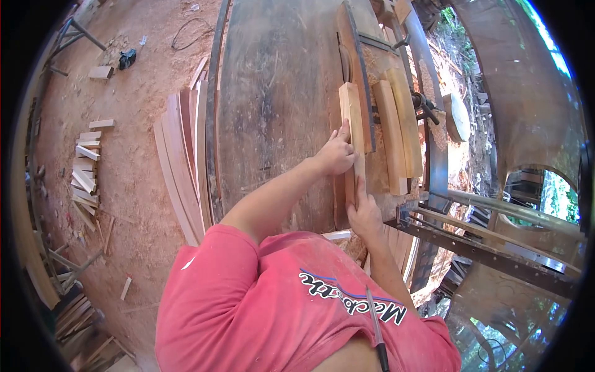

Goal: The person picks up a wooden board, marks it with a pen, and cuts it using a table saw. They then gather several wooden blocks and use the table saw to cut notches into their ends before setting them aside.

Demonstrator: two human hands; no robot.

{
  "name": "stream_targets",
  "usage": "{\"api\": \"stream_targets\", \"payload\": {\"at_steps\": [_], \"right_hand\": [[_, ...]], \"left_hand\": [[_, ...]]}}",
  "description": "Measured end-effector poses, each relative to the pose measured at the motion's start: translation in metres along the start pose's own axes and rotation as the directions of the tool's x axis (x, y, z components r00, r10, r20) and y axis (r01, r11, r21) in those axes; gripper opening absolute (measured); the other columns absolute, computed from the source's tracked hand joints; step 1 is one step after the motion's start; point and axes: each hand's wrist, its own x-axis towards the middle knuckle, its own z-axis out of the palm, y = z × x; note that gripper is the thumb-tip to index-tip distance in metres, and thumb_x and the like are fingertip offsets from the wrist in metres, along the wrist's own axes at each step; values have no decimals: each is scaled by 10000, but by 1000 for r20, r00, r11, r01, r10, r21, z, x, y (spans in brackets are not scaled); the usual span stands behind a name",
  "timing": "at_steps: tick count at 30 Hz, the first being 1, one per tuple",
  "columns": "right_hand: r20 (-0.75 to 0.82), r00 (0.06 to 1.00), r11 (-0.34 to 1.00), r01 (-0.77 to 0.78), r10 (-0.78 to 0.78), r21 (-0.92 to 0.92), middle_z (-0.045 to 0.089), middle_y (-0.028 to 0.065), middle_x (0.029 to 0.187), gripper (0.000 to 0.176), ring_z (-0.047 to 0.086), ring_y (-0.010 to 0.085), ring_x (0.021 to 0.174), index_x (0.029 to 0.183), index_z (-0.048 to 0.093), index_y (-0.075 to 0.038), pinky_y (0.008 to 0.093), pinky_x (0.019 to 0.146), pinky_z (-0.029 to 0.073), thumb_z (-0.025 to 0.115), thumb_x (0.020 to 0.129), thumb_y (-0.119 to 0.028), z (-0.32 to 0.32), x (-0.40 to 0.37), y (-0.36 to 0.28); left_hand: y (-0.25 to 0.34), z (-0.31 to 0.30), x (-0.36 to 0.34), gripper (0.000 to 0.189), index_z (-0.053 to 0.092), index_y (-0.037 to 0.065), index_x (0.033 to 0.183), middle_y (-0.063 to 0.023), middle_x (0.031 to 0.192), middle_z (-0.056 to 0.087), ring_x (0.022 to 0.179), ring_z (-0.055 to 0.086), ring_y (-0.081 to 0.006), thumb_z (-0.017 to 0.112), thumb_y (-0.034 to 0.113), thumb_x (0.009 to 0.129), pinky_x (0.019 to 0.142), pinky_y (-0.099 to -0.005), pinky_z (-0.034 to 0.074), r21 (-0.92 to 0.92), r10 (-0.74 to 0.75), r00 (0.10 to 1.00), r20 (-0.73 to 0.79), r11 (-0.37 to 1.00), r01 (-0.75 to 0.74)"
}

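Note:
A narrow light wooden piece (351, 108) lies lengthwise along a dark-edged guide board (362, 74) on the worn table (273, 93). My left hand (336, 152) grips its left side about midway, with a finger stretched along it. Nearer my body, my right hand (365, 216) holds the piece's near end, its index finger pointing forward along the wood. The undersides of both hands are hidden. Close to the far end of the piece stands a thin curved disc edge (345, 64), partly hidden by the guide.
Two thick wooden pieces (390, 136) lie right of the guide, near a clamp handle (425, 108). Long boards (180, 155) lean at the table's left side. Cut blocks (87, 164) lie on the dusty floor. A metal rail (496, 254) extends at lower right.

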Motion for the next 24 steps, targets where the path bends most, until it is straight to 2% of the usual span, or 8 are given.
{"api": "stream_targets", "payload": {"at_steps": [3, 5, 12, 24], "right_hand": [[4, 1000, 1000, -5, 5, 6, 583, 297, 933, 804, 612, 508, 846, 1593, 229, -170, 577, 779, 501, 624, 898, -258, -1, 1, -2], [-5, 1000, 1000, 7, -7, 13, 583, 297, 934, 806, 611, 510, 848, 1594, 225, -172, 576, 780, 501, 624, 899, -257, 1, 2, 0], [0, 1000, 1000, 10, -10, 16, 582, 295, 942, 823, 609, 514, 854, 1601, 192, -188, 575, 790, 502, 619, 902, -258, -1, 6, 0], [14, 1000, 1000, -4, 4, 3, 585, 292, 943, 830, 614, 506, 848, 1604, 186, -197, 579, 790, 505, 620, 900, -268, -1, 11, -1]], "left_hand": [[-1, 1, 1, 457, 733, -72, 1050, -423, 1571, 19, 1474, 197, -510, 502, 313, 969, 1229, -497, 161, 17, 3, 1000, -15, 1000, -2], [-2, 0, 2, 481, 706, -106, 1050, -443, 1555, -6, 1493, 113, -493, 483, 316, 988, 1222, -554, 148, -8, 12, 1000, 4, 1000, -12], [0, -7, 3, 482, 710, -107, 1038, -440, 1557, -5, 1466, 200, -507, 483, 315, 987, 1225, -544, 150, -4, -2, 1000, 12, 1000, 2], [-4, -5, 7, 469, 712, -97, 1052, -439, 1556, -3, 1505, 101, -462, 490, 311, 985, 1224, -534, 156, -11, 5, 1000, -8, 1000, -5]]}}
